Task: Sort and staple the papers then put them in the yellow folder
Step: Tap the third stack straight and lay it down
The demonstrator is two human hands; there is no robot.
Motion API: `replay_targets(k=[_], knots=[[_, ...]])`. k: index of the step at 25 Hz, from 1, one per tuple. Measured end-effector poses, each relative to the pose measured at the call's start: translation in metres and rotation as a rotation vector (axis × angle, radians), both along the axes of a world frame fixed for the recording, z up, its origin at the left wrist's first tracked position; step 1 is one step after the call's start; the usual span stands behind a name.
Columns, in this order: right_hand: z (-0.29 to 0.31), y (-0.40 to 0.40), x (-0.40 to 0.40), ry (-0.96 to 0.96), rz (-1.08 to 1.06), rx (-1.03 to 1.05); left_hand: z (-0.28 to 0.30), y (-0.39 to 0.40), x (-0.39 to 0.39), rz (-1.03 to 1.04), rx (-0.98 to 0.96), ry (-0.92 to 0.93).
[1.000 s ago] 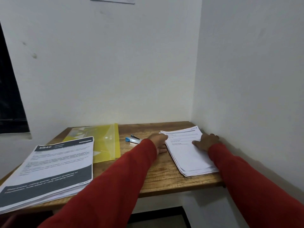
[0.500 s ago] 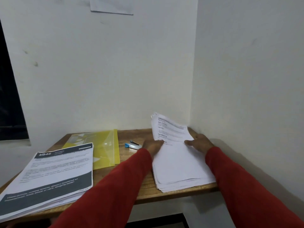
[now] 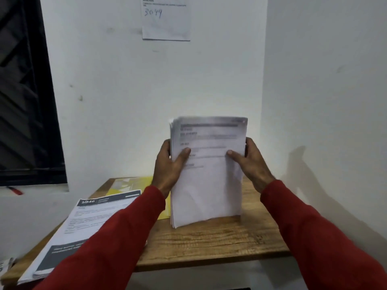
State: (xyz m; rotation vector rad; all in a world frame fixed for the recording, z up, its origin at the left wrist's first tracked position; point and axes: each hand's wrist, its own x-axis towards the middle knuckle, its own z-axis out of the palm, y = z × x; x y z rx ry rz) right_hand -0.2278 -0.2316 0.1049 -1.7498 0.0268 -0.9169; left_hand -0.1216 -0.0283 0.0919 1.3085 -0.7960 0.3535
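At far left, one flat stack of white printed sheets with dark grey header bands (image 3: 88, 225) is lying on the brown wooden tabletop (image 3: 209, 245), partly covering one translucent yellow plastic folder (image 3: 134, 185); whether the folder is holding anything cannot be told. The left hand (image 3: 170, 164) is gripping the left edge of a second, thick stack of white printed papers (image 3: 207, 172), thumb lying across the front page and fingers curled behind. That stack is standing upright, its bottom edge at the tabletop. The right hand (image 3: 248, 162) is gripping the right edge likewise. Two red sleeves are showing. One white note (image 3: 166, 19) is hanging on the wall above.
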Motion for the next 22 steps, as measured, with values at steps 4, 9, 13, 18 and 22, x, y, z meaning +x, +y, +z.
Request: replay_targets(k=[4, 9, 13, 18, 22], knots=[[-0.003, 0.005, -0.001, 0.009, -0.011, -0.001, -0.013, 0.002, -0.004, 0.058, 0.033, -0.014], [0.012, 0.012, 0.001, -0.098, -0.366, -0.229, -0.015, -0.001, -0.007, 0.103, 0.068, -0.033], [0.040, 0.048, 0.003, -0.369, -0.682, -0.953, -0.015, -0.003, -0.009, 0.135, 0.064, -0.044], [0.060, 0.080, 0.022, -0.163, -0.521, -1.192, -0.014, -0.002, -0.014, 0.115, 0.082, -0.073], [0.061, 0.086, 0.028, -0.167, -0.470, -1.185, -0.012, -0.001, -0.011, 0.114, 0.096, -0.098]])
